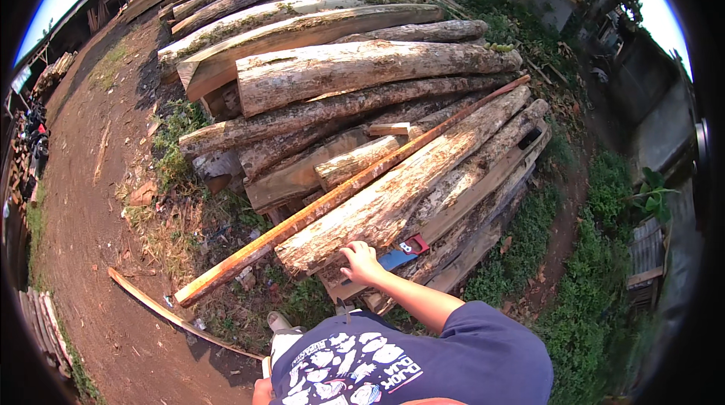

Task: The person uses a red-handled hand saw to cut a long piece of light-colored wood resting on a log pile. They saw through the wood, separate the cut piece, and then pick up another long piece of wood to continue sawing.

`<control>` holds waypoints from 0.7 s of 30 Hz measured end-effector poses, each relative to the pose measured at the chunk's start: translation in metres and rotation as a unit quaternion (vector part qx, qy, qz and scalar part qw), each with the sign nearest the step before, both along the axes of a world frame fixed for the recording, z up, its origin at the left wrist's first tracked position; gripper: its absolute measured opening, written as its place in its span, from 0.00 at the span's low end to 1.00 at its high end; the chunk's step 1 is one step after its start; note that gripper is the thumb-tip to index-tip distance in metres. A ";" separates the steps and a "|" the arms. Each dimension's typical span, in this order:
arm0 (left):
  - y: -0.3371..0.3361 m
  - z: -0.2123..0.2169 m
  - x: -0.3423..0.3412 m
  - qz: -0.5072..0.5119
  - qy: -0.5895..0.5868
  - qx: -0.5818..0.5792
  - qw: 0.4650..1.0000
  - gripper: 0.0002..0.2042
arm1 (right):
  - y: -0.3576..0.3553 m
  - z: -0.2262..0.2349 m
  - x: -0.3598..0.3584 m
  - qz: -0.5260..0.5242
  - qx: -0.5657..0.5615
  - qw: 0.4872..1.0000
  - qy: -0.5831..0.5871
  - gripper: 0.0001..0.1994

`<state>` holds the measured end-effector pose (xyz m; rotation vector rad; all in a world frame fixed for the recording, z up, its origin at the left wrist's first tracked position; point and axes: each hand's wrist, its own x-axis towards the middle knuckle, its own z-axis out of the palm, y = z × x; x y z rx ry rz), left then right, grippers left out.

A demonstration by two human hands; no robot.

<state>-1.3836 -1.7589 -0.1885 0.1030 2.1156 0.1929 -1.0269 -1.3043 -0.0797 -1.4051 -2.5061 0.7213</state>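
Note:
My right hand (362, 263) lies on the near end of a thick pale log (408, 182), its fingers apart and nothing in them. Beside its wrist rests a handsaw (398, 258) with a blue blade and a red and black handle, partly hidden by my forearm. At the lower edge, my left hand (262, 390) is only partly seen, closed at the near end of a long, thin wooden strip (177, 320) that reaches out to the left above the ground. A long, squared orange-brown beam (340, 197) lies slantwise across the logs.
Several more logs (370, 65) are stacked away from me. A short wood block (387, 129) sits among them. Dirt ground (91, 216) runs along the left, with weeds (581, 269) and a grey wall (664, 137) at right. My foot (278, 321) stands beside the pile.

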 end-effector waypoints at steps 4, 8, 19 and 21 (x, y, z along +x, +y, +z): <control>-0.011 -0.039 -0.052 0.072 -0.029 0.044 0.996 0.22 | -0.021 0.006 -0.049 -0.044 -0.024 0.999 0.010 0.29; 0.073 0.070 -0.038 -0.035 0.018 0.035 0.999 0.25 | -0.068 -0.004 -0.064 -0.042 -0.108 0.993 -0.013 0.27; 0.076 0.011 -0.238 0.246 0.090 0.369 0.892 0.15 | -0.098 -0.103 -0.155 0.096 -0.307 0.946 -0.037 0.30; 0.102 0.033 -0.262 0.210 0.119 0.395 0.887 0.19 | -0.095 -0.138 -0.136 0.013 -0.305 0.949 -0.078 0.24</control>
